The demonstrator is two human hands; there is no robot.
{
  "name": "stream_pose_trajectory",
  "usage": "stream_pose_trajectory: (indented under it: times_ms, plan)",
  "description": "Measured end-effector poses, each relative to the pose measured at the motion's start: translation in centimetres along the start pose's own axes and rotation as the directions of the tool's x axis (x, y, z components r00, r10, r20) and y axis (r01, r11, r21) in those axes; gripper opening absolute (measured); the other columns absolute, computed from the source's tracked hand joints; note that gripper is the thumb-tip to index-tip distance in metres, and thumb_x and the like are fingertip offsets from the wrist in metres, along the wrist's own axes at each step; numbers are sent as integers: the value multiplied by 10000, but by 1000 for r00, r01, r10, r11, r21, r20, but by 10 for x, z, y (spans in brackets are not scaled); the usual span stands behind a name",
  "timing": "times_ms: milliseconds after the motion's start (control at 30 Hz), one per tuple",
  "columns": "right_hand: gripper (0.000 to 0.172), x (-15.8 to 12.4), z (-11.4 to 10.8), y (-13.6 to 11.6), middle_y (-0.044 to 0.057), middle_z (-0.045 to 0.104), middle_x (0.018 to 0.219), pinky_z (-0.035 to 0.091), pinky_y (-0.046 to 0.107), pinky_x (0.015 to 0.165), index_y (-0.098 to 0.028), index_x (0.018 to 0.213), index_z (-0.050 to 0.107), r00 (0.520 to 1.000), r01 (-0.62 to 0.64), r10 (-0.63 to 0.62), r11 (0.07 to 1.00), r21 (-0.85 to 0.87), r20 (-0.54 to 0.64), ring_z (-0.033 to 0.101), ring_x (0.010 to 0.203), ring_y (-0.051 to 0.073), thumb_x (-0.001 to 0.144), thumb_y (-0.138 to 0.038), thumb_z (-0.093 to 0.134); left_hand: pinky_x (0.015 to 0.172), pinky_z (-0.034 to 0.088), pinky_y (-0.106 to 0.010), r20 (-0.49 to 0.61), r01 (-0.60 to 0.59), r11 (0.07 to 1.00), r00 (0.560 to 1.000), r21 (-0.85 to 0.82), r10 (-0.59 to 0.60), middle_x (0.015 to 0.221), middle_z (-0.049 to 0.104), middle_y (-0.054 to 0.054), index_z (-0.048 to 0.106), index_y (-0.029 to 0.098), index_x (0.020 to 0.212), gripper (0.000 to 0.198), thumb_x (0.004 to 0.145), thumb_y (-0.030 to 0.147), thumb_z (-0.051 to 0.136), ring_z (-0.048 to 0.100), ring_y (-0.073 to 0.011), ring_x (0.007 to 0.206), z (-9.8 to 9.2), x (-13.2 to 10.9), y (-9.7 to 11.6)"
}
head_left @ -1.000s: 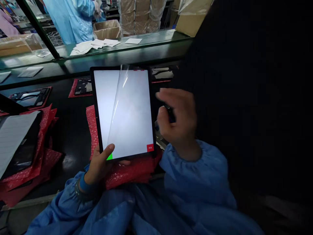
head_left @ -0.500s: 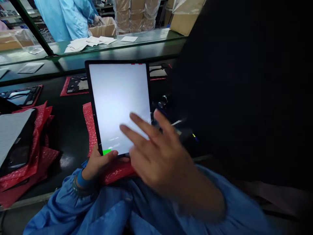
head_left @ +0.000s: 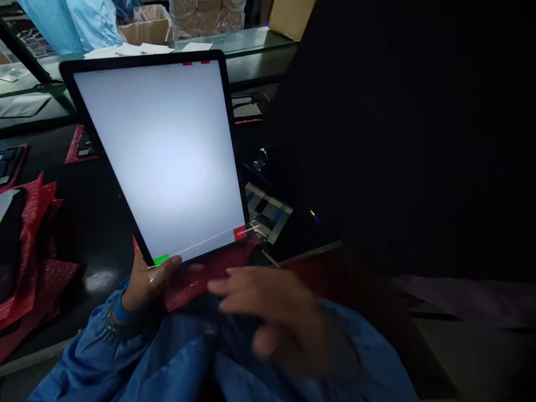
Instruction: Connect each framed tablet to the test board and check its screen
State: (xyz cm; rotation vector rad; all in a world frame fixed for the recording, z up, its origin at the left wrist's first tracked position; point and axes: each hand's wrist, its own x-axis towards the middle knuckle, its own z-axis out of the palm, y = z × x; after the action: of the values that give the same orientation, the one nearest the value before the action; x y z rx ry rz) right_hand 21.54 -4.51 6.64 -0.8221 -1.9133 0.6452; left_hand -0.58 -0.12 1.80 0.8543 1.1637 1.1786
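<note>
My left hand [head_left: 153, 282] grips the lower left corner of a tablet [head_left: 161, 151], its thumb over the front edge. The tablet is tilted up toward me, its screen lit plain white. Green shows at its bottom left corner, with red marks at the top and bottom right. What looks like the edge of a clear film crosses the screen's lower part. My right hand [head_left: 272, 312], blurred by motion, hovers below the tablet with fingers stretched out and nothing visible in it. Red bubble wrap [head_left: 209, 273] lies under the tablet's lower edge.
At left lies a stack of red bubble-wrap sleeves [head_left: 36, 240] with dark devices. A flat taped piece [head_left: 270, 212] sits right of the tablet. Opened devices [head_left: 247, 107] rest farther back. Papers [head_left: 142, 49] lie on the shelf, where a person in blue [head_left: 84, 25] stands behind. Darkness fills the right.
The tablet has come closer and further left in view, tilting more. My right hand has dropped away from its screen, uncovering the red bottom corner mark and the taped piece.
</note>
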Motion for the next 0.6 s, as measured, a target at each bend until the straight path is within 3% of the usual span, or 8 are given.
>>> stream_pose_trajectory:
  times_ms: [33, 67, 133, 167, 233, 300, 400, 600]
  plan:
    - [348, 0, -2, 8, 56, 764, 1141, 578, 309, 1001, -215, 1069, 691, 987, -63, 64, 998, 14, -150, 725, 1076, 164, 1036, -445, 432, 659, 679, -445, -3, -11, 1000, 1000, -1, 11, 1027, 780, -116, 620, 165, 1244, 724, 608, 343, 917, 757, -360, 894, 2, -1, 1]
    - [324, 1, -3, 16, 56, 748, 1188, 576, 331, 1005, -234, 1101, 691, 939, -140, 136, 990, 12, -316, 705, 1126, 177, 1042, -414, 428, 666, 680, -449, -2, -17, 1000, 1000, -11, 16, 1033, 779, -115, 615, 172, 1247, 718, 617, 347, 914, 758, -360, 895, 4, -2, 2]
    - [297, 3, -1, 34, 56, 713, 1260, 560, 391, 1032, -264, 1162, 682, 776, -292, 264, 955, 45, -573, 670, 1192, 205, 1031, -410, 459, 685, 680, -458, 8, -21, 1000, 1000, -12, 21, 1010, 780, -117, 645, 160, 1180, 650, 618, 345, 914, 758, -366, 899, 4, -3, 2]
    - [311, 4, 2, 42, 56, 708, 1268, 563, 406, 1025, -272, 1192, 671, 711, -341, 330, 934, 105, -621, 672, 1186, 213, 1016, -448, 486, 689, 680, -461, 15, -18, 1000, 1000, -6, 18, 1000, 780, -121, 656, 151, 1151, 625, 616, 343, 914, 757, -370, 901, 4, -2, 1]
    - [394, 6, 8, 55, 59, 728, 1224, 600, 407, 952, -280, 1245, 645, 664, -402, 485, 873, 276, -569, 707, 1114, 221, 975, -541, 526, 674, 680, -456, 29, -9, 1000, 1000, 4, 9, 990, 779, -130, 663, 135, 1129, 621, 601, 343, 917, 755, -373, 895, 1, -1, -2]
    - [442, 7, 13, 62, 54, 754, 1154, 619, 403, 907, -282, 1230, 656, 662, -445, 596, 801, 401, -455, 732, 1053, 226, 935, -597, 562, 653, 679, -446, 31, -8, 1000, 999, 0, 8, 1002, 777, -133, 651, 135, 1146, 656, 588, 351, 920, 755, -368, 890, -1, 0, -4]
    - [418, 6, 17, 63, 49, 758, 1151, 598, 412, 964, -265, 1127, 712, 665, -465, 631, 769, 439, -399, 714, 1107, 239, 907, -603, 604, 675, 677, -438, 3, 4, 1000, 1000, -11, -4, 1022, 776, -128, 654, 142, 1145, 643, 603, 371, 915, 752, -357, 915, 3, -2, -2]
    - [392, 1, 22, 59, 48, 740, 1218, 583, 402, 994, -267, 1134, 726, 633, -467, 643, 761, 451, -431, 695, 1154, 239, 885, -562, 662, 687, 671, -443, 28, 12, 998, 1000, -54, -10, 945, 787, -102, 661, 158, 1111, 574, 636, 375, 900, 763, -339, 860, 5, -7, 0]
